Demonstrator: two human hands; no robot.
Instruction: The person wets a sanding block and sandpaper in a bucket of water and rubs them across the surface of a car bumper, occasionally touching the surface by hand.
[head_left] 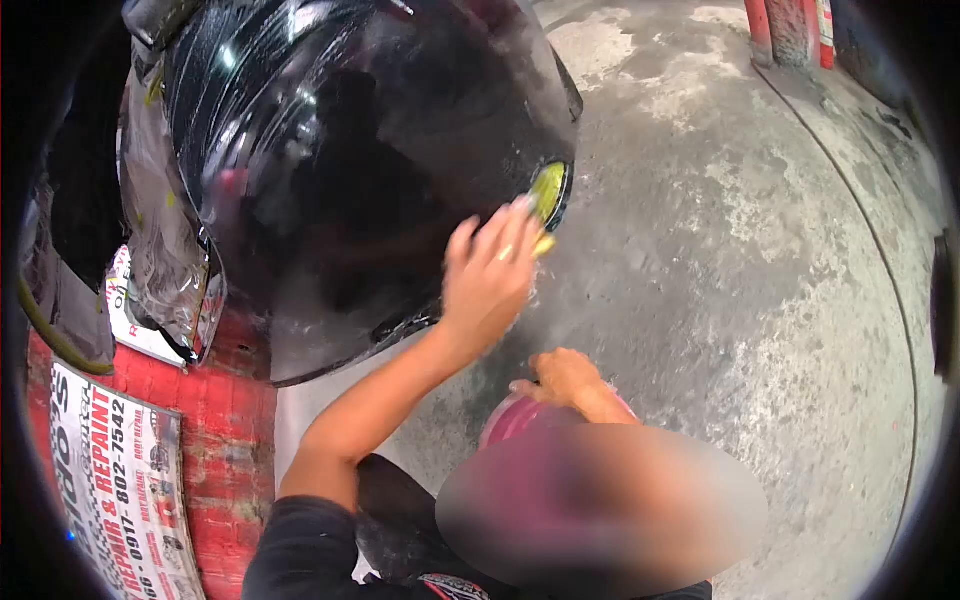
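Note:
Against the right edge of a glossy black curved panel, my left hand presses a small yellow pad, mostly hidden under the slightly blurred fingertips. Just above them, a yellow-green oval shows in the panel's edge. White streaks and wet-looking shine cover the panel's upper left. Lower down, my right hand has its fingers curled at the rim of a pink bucket. A blurred patch hides the bucket's lower part and the right forearm.
Stained grey concrete floor spreads to the right, with a long groove across it. At left are a red brick surface, a printed sign and another dark panel with masking. Red posts stand at the upper right.

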